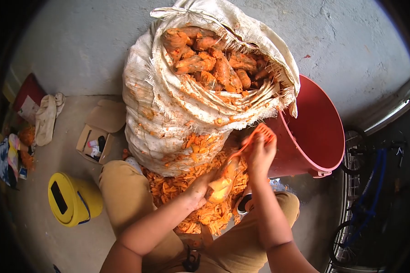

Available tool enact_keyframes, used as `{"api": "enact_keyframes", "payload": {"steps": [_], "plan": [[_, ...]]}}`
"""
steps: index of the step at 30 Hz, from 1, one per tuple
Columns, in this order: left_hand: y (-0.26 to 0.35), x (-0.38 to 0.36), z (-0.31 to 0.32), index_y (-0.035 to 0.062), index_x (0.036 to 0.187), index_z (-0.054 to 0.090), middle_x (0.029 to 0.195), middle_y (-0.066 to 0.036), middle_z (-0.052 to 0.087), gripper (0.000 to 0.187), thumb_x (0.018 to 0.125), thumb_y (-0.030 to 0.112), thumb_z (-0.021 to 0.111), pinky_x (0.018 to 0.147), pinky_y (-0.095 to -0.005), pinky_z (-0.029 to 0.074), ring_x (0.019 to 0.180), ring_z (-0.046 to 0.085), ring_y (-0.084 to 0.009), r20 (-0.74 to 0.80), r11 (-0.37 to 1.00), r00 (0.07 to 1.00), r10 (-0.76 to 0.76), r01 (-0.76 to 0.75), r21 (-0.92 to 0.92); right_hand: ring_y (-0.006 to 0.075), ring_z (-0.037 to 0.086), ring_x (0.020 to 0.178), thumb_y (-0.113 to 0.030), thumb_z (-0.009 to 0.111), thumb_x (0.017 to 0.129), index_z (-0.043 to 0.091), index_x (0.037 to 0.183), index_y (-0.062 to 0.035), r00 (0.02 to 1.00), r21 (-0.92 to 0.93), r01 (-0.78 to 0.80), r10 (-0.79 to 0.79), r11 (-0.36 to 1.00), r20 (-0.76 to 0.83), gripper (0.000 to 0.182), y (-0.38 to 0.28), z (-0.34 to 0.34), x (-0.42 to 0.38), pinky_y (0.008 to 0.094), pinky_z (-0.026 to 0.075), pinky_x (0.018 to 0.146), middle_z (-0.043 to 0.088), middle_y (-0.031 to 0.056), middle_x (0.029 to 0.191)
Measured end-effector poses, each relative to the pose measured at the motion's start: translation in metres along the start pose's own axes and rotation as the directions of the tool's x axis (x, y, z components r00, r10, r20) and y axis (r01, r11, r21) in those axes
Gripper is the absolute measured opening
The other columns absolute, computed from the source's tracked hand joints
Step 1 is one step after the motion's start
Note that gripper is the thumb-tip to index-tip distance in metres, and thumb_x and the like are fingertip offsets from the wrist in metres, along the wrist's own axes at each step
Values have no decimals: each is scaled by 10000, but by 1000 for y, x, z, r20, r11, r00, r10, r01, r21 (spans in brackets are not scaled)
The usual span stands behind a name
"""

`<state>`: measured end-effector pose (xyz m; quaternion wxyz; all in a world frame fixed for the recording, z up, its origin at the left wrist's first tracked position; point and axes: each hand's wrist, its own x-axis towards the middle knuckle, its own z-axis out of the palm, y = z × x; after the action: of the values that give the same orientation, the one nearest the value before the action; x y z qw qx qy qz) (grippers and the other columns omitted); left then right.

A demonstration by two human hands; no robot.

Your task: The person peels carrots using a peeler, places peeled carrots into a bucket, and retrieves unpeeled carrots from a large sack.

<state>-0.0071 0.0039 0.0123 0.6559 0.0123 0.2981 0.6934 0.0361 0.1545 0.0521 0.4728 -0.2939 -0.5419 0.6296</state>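
My left hand (pixel 197 190) is wrapped around a thick carrot (pixel 222 183), partly peeled, with a bright orange patch near my fingers. The carrot points up and away, and its far end lies close to my right hand (pixel 261 157). That hand is closed on a red-orange peeler (pixel 262 133), whose slotted part sticks out above the fingers. Below both hands, a heap of orange peelings (pixel 209 217) covers the floor between my legs. A big white woven sack (pixel 146 109) stands just beyond, open at the top and full of unpeeled carrots (pixel 228 73).
A deep red bucket (pixel 318 132) stands against the sack's right side. To the left are a yellow bucket (pixel 79 200) with a phone-like black object (pixel 58 196) on its lid, and an open cardboard box (pixel 87 144). A blue bicycle (pixel 366 200) is at far right.
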Motion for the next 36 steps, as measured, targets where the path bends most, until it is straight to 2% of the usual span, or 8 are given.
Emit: {"api": "enact_keyframes", "payload": {"steps": [7,10,14,16,21,26,31,36], "plan": [[-2,-2,-6,11,1129,405,1014,-77,522,383,862,282,358,767,-266,435,887,525,-135,61,999,998,-31,31,-10,46,421,449,-158,427,847,417,880,-45,941,46,204,-183,978,-284,118,-18,-38,45,179,339,382,490,34,593],[-3,8,-13,27,1111,422,967,-73,536,364,860,282,357,720,-268,452,834,538,-132,-77,992,991,-105,100,-72,94,491,542,-165,420,852,370,989,-42,998,18,47,-48,999,28,191,-30,-23,12,192,409,483,507,61,703],[-2,5,-22,36,1071,446,904,-66,547,342,860,287,349,660,-270,469,763,550,-133,89,994,993,-77,84,-73,118,494,557,-133,464,828,399,995,-23,959,184,-107,53,977,280,210,-22,15,-44,219,426,543,487,66,812],[-2,8,-9,41,1053,455,878,-64,550,335,865,292,339,638,-272,474,735,552,-133,-113,992,986,-122,120,-22,129,506,564,-101,437,837,364,1010,-34,980,-109,180,-169,978,106,200,4,5,-18,231,435,538,489,70,792],[-3,6,-8,23,1149,390,1052,-91,506,378,875,275,324,684,-248,461,846,538,-131,23,988,991,-136,137,-66,113,519,567,-132,384,862,351,935,-53,975,67,130,-115,989,-189,113,-15,-23,22,214,439,458,512,85,692],[-1,8,-18,29,1046,460,901,-72,554,322,865,272,352,644,-271,480,760,560,-141,5,988,994,-105,105,-109,61,440,430,-190,410,860,377,985,-74,997,118,-65,59,991,54,174,-30,1,-21,145,333,359,520,45,612],[4,8,8,52,980,496,819,-53,558,317,833,321,414,573,-258,482,680,557,-130,-198,996,979,-50,35,-79,129,499,587,-123,388,864,332,1002,-48,941,184,-257,202,949,271,167,-26,20,-60,224,434,512,474,75,751],[7,6,5,55,958,502,800,-48,555,352,789,363,492,587,-280,480,699,556,-147,53,977,995,-85,94,-189,114,499,586,-67,361,862,315,1035,-39,950,128,-210,171,969,262,182,-20,23,-67,218,448,526,472,65,769]]}}
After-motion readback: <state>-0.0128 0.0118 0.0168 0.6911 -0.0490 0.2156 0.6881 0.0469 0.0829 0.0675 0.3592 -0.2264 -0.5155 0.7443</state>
